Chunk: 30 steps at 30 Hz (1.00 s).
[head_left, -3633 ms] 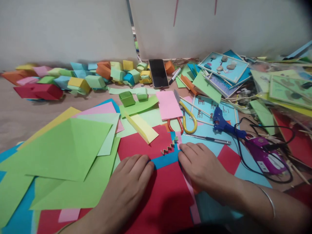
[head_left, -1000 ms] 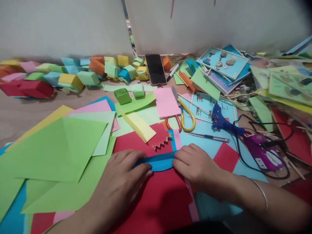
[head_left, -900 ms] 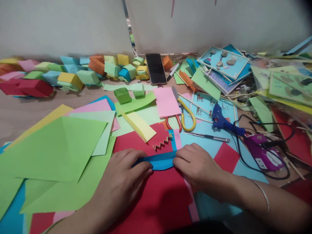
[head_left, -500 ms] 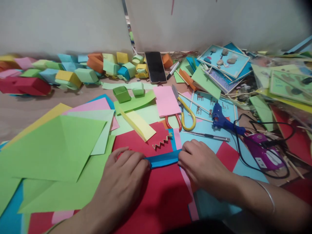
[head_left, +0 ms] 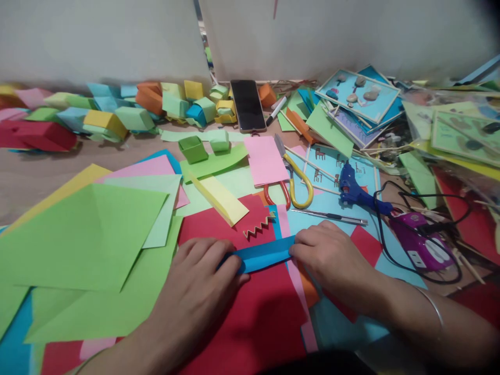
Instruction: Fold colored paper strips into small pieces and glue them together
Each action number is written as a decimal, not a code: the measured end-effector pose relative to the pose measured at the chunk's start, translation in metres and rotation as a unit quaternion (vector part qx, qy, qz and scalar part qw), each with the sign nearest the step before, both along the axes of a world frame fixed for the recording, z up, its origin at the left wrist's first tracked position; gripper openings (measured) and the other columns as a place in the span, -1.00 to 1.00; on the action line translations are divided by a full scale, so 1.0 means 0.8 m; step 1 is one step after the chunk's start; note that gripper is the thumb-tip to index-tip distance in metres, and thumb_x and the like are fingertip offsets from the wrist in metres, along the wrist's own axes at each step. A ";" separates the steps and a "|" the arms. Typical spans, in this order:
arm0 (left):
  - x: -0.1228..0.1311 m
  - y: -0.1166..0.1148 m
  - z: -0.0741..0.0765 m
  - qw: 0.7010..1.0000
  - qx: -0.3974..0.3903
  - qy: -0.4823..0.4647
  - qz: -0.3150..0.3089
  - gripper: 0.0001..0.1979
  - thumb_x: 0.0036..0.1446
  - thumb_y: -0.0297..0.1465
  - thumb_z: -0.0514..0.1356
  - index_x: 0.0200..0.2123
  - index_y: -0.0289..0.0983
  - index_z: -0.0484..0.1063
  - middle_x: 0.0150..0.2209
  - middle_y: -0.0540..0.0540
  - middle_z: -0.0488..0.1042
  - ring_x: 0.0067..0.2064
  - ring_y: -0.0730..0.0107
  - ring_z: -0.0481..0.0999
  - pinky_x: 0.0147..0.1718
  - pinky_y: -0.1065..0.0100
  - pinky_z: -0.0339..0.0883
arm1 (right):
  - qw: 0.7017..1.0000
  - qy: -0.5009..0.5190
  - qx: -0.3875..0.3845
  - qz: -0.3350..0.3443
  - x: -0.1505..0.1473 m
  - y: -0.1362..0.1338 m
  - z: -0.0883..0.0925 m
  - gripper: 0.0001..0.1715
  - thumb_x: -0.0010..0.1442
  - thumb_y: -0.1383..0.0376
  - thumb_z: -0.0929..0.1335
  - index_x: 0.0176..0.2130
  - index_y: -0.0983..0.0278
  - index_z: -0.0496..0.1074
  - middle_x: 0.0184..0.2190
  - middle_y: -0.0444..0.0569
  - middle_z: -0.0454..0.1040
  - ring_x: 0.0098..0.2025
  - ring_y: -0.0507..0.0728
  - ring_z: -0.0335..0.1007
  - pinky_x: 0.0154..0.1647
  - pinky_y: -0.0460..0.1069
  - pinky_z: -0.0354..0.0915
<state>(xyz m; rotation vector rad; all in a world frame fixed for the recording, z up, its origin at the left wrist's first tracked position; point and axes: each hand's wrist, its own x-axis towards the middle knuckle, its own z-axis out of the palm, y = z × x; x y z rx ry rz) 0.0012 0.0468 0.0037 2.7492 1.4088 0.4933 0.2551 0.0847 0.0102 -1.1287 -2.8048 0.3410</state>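
A folded blue paper strip (head_left: 266, 255) stretches between my two hands, above a red paper sheet (head_left: 258, 307). My left hand (head_left: 207, 276) is closed around its left end, and my right hand (head_left: 332, 255) pinches the right end; both ends are hidden by the fingers. Just beyond the strip lie a zigzag-cut paper piece (head_left: 260, 226) and a folded pale yellow paper (head_left: 219, 198). Scissors with one yellow and one red handle (head_left: 300, 185) lie partly under a pink paper (head_left: 266, 160). Near my right hand is a slim cutter knife (head_left: 332, 215).
Green paper sheets (head_left: 89, 234) are stacked at left. Folded paper boxes (head_left: 133, 120) line the back beside a phone (head_left: 248, 105). To the right are a blue glue gun (head_left: 361, 195), its black cord, a purple power strip (head_left: 424, 242) and piled picture cards (head_left: 359, 96).
My right hand has shifted slightly right, and more of the blue strip's face shows between my hands. The left-hand fingers have shifted on the strip. The view has moved a little.
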 end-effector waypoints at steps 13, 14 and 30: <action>-0.003 -0.008 -0.003 0.999 -0.036 -0.016 0.008 -0.68 0.35 -0.39 0.06 -0.48 -0.23 0.38 -0.49 -0.05 0.36 -0.46 0.26 0.23 -0.40 0.23 0.00 | 0.990 -0.022 -0.124 -0.060 -0.010 0.014 0.012 -0.75 0.32 0.25 0.35 -0.40 0.29 0.39 -0.38 -0.07 0.32 -0.31 0.09 0.15 -0.31 -0.02 0.00; -0.002 -0.007 -0.003 0.999 -0.036 -0.012 0.011 -0.68 0.35 -0.39 0.06 -0.49 -0.23 0.39 -0.49 -0.05 0.36 -0.46 0.26 0.22 -0.40 0.22 -0.01 | 0.990 -0.029 -0.126 -0.065 -0.010 0.015 0.012 -0.75 0.31 0.24 0.36 -0.40 0.29 0.39 -0.38 -0.07 0.32 -0.32 0.09 0.16 -0.32 -0.02 0.01; 0.008 0.000 -0.001 0.999 -0.027 0.018 0.025 -0.64 0.31 -0.43 0.03 -0.54 -0.22 0.40 -0.51 -0.09 0.36 -0.47 0.25 0.22 -0.43 0.21 -0.02 | 0.989 -0.103 -0.073 -0.072 -0.018 0.017 0.015 -0.74 0.28 0.23 0.38 -0.41 0.31 0.38 -0.44 -0.08 0.36 -0.46 0.04 0.14 -0.44 -0.03 -0.10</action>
